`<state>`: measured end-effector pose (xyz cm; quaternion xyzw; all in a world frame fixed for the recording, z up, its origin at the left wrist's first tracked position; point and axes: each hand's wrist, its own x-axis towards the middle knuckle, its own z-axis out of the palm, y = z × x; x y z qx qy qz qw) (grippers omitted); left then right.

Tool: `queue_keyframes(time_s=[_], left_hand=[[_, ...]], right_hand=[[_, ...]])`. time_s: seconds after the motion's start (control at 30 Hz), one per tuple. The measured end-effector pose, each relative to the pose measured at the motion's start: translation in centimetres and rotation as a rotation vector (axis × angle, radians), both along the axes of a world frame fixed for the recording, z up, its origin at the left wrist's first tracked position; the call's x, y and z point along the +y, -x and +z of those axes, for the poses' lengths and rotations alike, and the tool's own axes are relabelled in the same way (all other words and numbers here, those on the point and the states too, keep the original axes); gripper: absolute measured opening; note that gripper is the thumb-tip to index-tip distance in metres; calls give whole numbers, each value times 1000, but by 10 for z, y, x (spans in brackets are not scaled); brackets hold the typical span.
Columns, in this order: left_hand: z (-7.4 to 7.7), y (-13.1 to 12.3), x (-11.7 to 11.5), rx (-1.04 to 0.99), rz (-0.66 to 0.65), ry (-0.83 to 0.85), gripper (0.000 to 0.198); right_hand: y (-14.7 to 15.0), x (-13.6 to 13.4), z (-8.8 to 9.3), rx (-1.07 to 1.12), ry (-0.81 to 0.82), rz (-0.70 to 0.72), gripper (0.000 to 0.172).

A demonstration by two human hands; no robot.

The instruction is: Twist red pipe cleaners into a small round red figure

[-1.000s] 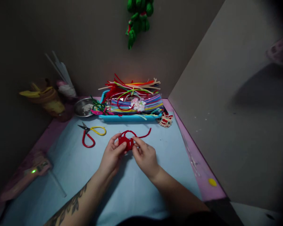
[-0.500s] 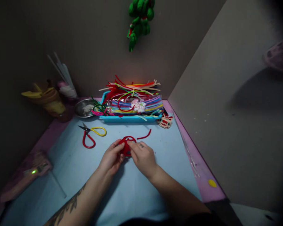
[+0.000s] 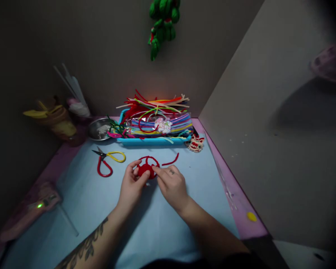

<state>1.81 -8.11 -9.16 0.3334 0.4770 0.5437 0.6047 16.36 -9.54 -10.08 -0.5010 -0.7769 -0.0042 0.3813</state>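
Observation:
Between my hands is a round red piece bent from pipe cleaners point(image 3: 145, 171), its lower part filled in and its upper part an open ring with a bar across. My left hand point(image 3: 132, 183) grips its left and lower side, thumb in front and fingers around the rim. My right hand point(image 3: 172, 185) pinches the right side with thumb and forefinger. A loose red pipe cleaner strip point(image 3: 170, 160) lies on the blue cloth point(image 3: 162, 224) just beyond my right hand. To the left rest scissors point(image 3: 105, 158) with one red and one yellow handle, blades apart.
Behind stands a blue tray point(image 3: 154, 142) heaped with coloured pipe cleaners. A metal bowl point(image 3: 96, 136) sits left of it, a lion-face piece point(image 3: 195, 143) right. A pink glue gun point(image 3: 33, 216) with a green light lies at left. Walls rise behind and at right.
The red piece has turned in my hands, so its open ring and crossbar now show. My left fingers have shifted up along its left rim.

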Motion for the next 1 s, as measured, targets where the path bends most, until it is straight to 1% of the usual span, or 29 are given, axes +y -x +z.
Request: queue_keyframes(time_s=[0.1,0.2,0.3,0.4,0.5,0.6,0.73,0.87,1.0], left_hand=[[2,-2,0,-81,-4,76,49],[2,-2,2,-204,-24,227,46],[1,0,6,-284,-41,370,36],[1,2,10,-305,-64,438,25],[2,3,11,-316,-57,456,21],[2,3,10,-328,-66,434,20],[-1,4,11,-333,-109,454,21],[-4,6,11,-341,-110,443,23],[-5,7,12,-372,-133,482,23]], right_hand=[[0,1,1,-33,-9,-4,33],[0,0,1,-74,-20,12,35],[-1,-1,0,-114,-24,29,38],[-1,-1,-1,-144,-29,23,39],[0,0,-1,-157,-32,6,37],[1,0,0,-170,-31,22,40],[1,1,-1,-188,-8,30,43],[1,1,-3,-242,0,29,43],[1,1,-5,-277,-5,36,44]])
